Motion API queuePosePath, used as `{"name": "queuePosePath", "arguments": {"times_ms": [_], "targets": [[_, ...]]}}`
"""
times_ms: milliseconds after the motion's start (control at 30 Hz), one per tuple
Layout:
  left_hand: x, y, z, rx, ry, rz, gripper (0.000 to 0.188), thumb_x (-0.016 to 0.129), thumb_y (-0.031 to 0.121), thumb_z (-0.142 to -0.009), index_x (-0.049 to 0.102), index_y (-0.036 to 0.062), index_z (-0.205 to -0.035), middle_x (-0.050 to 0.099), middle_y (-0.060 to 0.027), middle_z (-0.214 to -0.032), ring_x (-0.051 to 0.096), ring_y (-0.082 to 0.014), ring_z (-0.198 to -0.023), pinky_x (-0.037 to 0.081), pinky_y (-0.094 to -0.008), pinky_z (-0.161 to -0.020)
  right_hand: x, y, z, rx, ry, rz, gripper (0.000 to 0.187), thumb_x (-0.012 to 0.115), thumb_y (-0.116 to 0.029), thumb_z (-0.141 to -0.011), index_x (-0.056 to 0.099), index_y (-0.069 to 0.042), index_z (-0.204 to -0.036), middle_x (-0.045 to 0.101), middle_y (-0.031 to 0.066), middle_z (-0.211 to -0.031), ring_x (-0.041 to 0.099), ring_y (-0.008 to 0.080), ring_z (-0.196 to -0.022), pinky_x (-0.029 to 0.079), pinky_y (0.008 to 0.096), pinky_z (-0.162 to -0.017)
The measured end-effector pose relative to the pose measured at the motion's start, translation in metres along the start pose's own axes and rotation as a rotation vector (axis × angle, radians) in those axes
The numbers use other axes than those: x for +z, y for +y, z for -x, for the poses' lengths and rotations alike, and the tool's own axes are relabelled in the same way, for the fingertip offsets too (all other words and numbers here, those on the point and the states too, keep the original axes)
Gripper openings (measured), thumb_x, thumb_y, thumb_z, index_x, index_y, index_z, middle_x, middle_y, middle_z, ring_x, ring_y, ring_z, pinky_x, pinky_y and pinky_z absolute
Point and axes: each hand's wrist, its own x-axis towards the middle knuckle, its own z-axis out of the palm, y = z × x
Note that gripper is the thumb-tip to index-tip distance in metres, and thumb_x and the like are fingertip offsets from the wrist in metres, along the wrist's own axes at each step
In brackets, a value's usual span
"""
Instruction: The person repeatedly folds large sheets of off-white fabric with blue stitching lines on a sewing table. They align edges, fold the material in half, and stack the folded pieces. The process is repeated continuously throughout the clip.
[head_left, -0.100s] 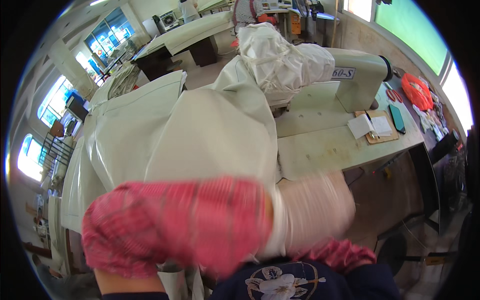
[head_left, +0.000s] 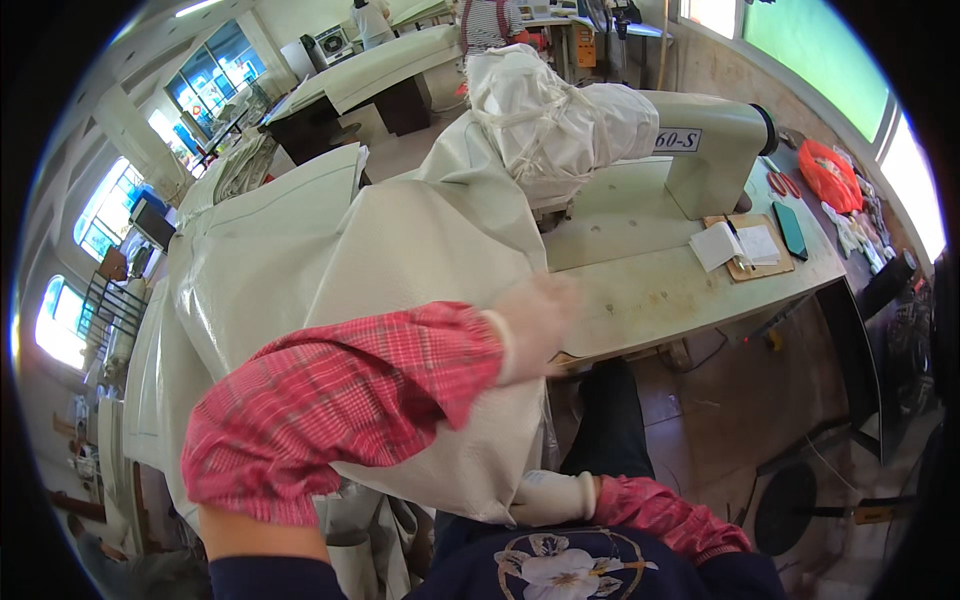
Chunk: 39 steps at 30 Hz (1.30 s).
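A large off-white sheet of coated fabric runs from under the head of a long-arm sewing machine down to my lap. White cloth is wrapped and tied around the machine's head. My left hand, in a pale glove below a red plaid sleeve cover, is over the sheet's right side by the table's front edge; motion blurs its fingers. Low down near my lap, my right hand, gloved as well, is closed at the sheet's bottom right edge, its fingertips partly hidden.
On the machine table lie a clipboard with papers, a green phone and red-handled scissors. A red plastic bag sits by the wall. Another person in stripes stands at the back.
My left hand and forearm have swung up and away from my body onto the sheet. My right hand, hidden before behind the blurred left arm, now shows at the sheet's lower edge.
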Motion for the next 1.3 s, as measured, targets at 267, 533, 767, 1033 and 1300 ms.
{"name": "queuePosePath", "arguments": {"times_ms": [267, 533, 767, 1033, 1300], "targets": [[0.105, -0.033, 0.057, 0.031, 0.042, -0.032, 0.063, 0.055, 0.023, -0.087, 0.039, -0.0063, -0.14, 0.054, -0.0175, -0.13, 0.052, -0.0291, -0.121, 0.032, -0.0409, -0.109, -0.056, -0.017, 0.05, 0.199, 0.758, -0.938, 0.032, 0.052, -0.018, -0.096, 0.064, 0.005, -0.115, 0.068, 0.0112, -0.096, 0.066, 0.016, -0.086, 0.054, 0.0276, -0.077], [0.101, -0.034, 0.051, -0.196, -0.101, -0.042, 0.064, 0.05, 0.05, -0.094, 0.045, 0.008, -0.141, 0.062, -0.0118, -0.106, 0.059, -0.0272, -0.103, 0.041, -0.0404, -0.091, -0.033, 0.025, -0.039, 0.236, 0.897, -0.789, 0.046, 0.062, -0.035, -0.095, 0.063, 0.005, -0.118, 0.065, 0.0026, -0.097, 0.057, 0.0115, -0.083, 0.049, 0.0285, -0.073], [0.104, -0.031, 0.066, -0.146, -0.09, -0.045, 0.059, 0.055, 0.047, -0.091, 0.048, 0.0144, -0.14, 0.059, -0.0136, -0.11, 0.057, -0.03, -0.101, 0.04, -0.0423, -0.091, -0.032, 0.029, -0.029, 0.45, 1.049, -0.402, 0.028, 0.051, -0.021, -0.094, 0.064, 0.004, -0.095, 0.064, 0.0224, -0.079, 0.062, 0.0323, -0.072, 0.048, 0.0403, -0.068], [0.126, 0.017, 0.035, 0.08, 0.361, 0.185, 0.04, 0.063, 0.028, -0.084, 0.057, 0.0037, -0.115, 0.056, -0.0117, -0.107, 0.053, -0.0296, -0.1, 0.042, -0.0422, -0.091, -0.055, 0.019, 0.025, 0.489, 0.971, 0.198, 0.048, 0.049, -0.016, -0.093, 0.041, 0.004, -0.136, 0.065, 0.0246, -0.082, 0.065, 0.0409, -0.074, 0.049, 0.0475, -0.063], [0.122, 0.017, 0.04, 0.107, 0.077, 0.181, 0.044, 0.055, 0.043, -0.092, 0.059, 0.0148, -0.125, 0.06, -0.0096, -0.1, 0.057, -0.0276, -0.098, 0.043, -0.041, -0.085, -0.058, 0.01, 0.031, 0.509, 0.795, 0.519, 0.066, 0.051, -0.017, -0.089, 0.027, 0.014, -0.142, 0.067, 0.0184, -0.077, 0.066, 0.0347, -0.066, 0.049, 0.0441, -0.058]]}}
